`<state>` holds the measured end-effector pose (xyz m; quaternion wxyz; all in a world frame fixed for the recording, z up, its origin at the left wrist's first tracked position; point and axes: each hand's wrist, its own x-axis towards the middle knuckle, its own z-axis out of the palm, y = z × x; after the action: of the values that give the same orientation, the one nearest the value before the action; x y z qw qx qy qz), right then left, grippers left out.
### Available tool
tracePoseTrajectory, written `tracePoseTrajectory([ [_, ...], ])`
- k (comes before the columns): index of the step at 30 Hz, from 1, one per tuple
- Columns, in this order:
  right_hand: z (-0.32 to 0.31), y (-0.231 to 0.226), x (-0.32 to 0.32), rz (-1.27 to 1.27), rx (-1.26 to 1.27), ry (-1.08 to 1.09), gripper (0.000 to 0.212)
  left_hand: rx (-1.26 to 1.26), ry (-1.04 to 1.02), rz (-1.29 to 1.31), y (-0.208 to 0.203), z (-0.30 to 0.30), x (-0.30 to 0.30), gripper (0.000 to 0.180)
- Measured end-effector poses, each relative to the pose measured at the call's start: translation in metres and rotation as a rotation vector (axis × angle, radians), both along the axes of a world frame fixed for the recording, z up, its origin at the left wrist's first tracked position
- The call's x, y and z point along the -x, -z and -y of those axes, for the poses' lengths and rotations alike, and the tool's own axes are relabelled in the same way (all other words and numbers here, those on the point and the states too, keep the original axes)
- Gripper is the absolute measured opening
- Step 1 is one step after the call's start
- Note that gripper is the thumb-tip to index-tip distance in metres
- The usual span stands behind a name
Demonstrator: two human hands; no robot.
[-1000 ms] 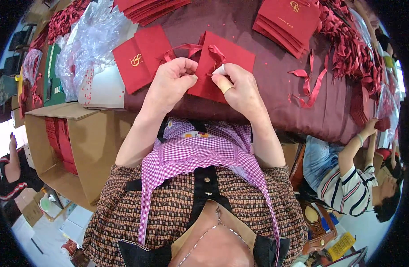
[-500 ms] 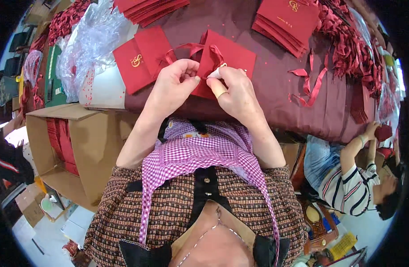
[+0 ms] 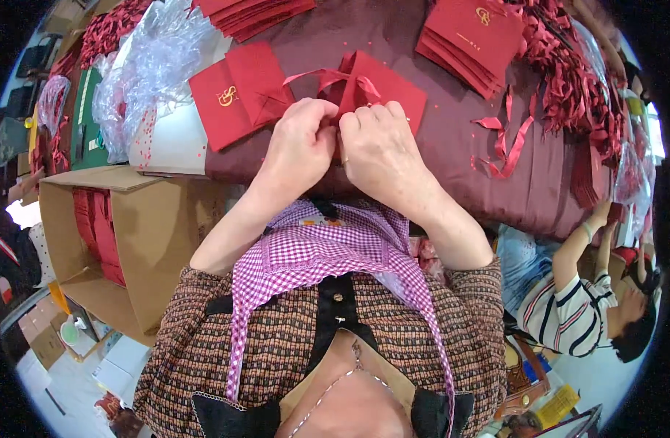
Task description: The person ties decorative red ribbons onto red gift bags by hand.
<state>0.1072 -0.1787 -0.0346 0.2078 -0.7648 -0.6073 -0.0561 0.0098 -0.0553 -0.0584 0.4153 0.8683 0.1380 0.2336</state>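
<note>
Slanting its far edge nearer rightward, the red pouch [image 3: 395, 86] meets curled hands [image 3: 302, 142] [image 3: 382, 150], grip and axis unclear.

Red pouches [image 3: 256, 71] on maroon cloth [image 3: 452, 142]

Your left hand [image 3: 300, 142] and right hand [image 3: 379, 146] sit close together, fingers curled, by a red envelope [image 3: 399, 89] near the tabletop's [image 3: 459, 175] front edge; your fingertips are hidden. A red ribbon [image 3: 366, 86] crosses the envelope. Toward the tabletop's right end lies a loose ribbon [image 3: 503, 142]. Beyond the front edge, leftward, stands a cardboard box [image 3: 160, 248].
</note>
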Motion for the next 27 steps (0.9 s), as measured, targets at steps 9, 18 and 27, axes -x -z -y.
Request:
tracePoseTrajectory([
  [9,-0.002,-0.006,-0.024,-0.743,0.152,0.13,0.014,0.015,0.027,0.126,-0.008,0.004,0.003,0.017],
  [18,0.02,-0.015,-0.013,-0.745,0.018,0.116,0.009,0.117,0.252,0.117,0.005,-0.006,0.007,0.015],
  [27,0.029,-0.041,-0.024,-0.385,-0.13,-0.02,0.033,0.156,0.383,0.093,-0.006,-0.011,0.011,0.009],
])
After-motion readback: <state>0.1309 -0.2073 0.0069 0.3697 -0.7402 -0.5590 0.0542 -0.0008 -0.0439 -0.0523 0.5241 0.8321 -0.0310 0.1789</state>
